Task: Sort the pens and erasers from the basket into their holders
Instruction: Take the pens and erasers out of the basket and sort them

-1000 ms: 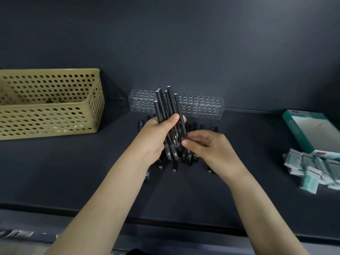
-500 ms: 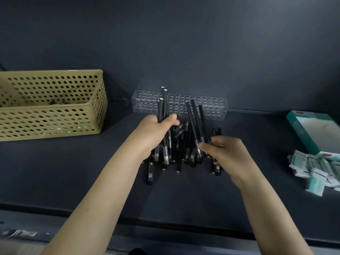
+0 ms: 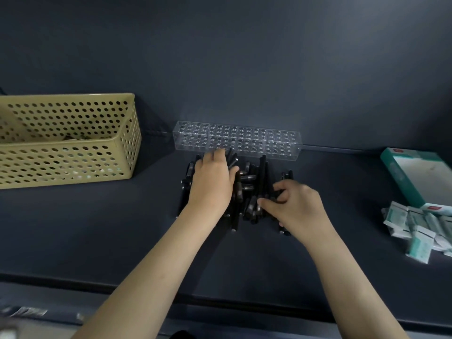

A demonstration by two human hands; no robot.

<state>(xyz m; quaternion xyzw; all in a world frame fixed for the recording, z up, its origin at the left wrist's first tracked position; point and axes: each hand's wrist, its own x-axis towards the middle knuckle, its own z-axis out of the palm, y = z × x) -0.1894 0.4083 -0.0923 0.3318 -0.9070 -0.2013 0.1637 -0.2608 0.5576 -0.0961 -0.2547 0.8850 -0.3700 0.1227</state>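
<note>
One heap of black pens [image 3: 247, 184], too tangled to count, lies on the tabletop [image 3: 97, 228] just before the one clear holder [image 3: 237, 140], between one yellow basket [image 3: 66, 140] and one teal box [image 3: 413, 174] with its pile of erasers [image 3: 415, 231]. The left hand [image 3: 212, 184] rests palm-down on the heap; whether its fingers clasp any, I cannot tell. The right hand [image 3: 293, 206] has its fingers curled, pinching pens at the heap's near edge.

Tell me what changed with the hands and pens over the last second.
The left hand lowered its upright fan of pens onto the table pile and now lies over it; its grip is unclear. The right hand drew some pens aside, then came down too, fingers curled among them. Basket, clear holder, box and erasers stayed put.
</note>
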